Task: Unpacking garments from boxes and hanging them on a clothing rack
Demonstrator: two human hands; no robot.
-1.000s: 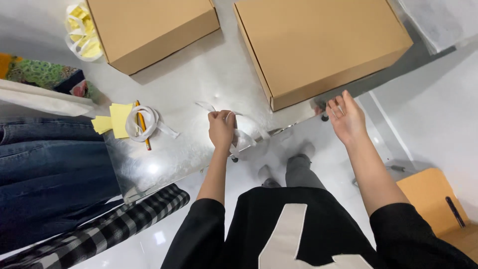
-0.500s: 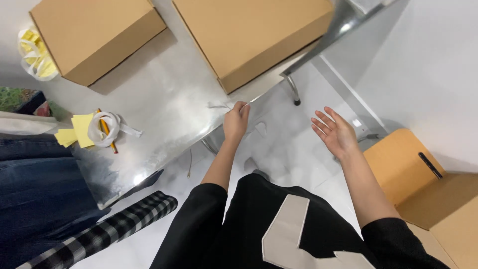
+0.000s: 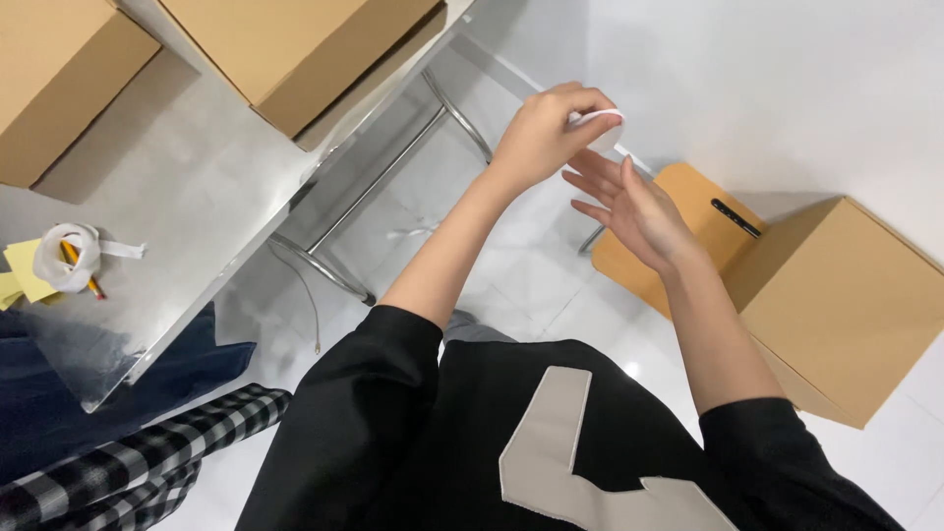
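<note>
Nearest the camera is the person's black short-sleeved top with a pale grey angular patch (image 3: pixel 580 462) on its front, and at the lower left a black-and-white checked cloth (image 3: pixel 118 477) lies beside a dark blue denim garment (image 3: pixel 59 413).

Above the top, both bare forearms reach forward over the white tiled floor (image 3: pixel 836 88). The right hand (image 3: pixel 634 211) is released, its fingers spread and the palm turned toward the other hand, gripping nothing. The left hand (image 3: pixel 541 133) is just above it, fingers pinched around a small piece of white tape (image 3: pixel 602 123), which juts out from the fingertips just over the right hand's fingers, well off the tabletop and out over the floor. Whether the tape touches the right fingertips cannot be told.

To the right, a closed brown cardboard box (image 3: pixel 846 305) stands on the floor, touching a flat orange-brown board with a dark slot (image 3: pixel 688 211).

To the left lies the shiny metal tabletop (image 3: pixel 187 206) on chrome tube legs (image 3: pixel 374 197). Near its close edge a roll of white tape (image 3: pixel 64 258) rests over an orange pencil (image 3: pixel 84 280) and yellow sticky notes (image 3: pixel 25 275). Farther back, two more brown cardboard boxes sit on the tabletop: a large one (image 3: pixel 305 44) at its far right corner and another (image 3: pixel 59 84) at the left, apart from each other.
</note>
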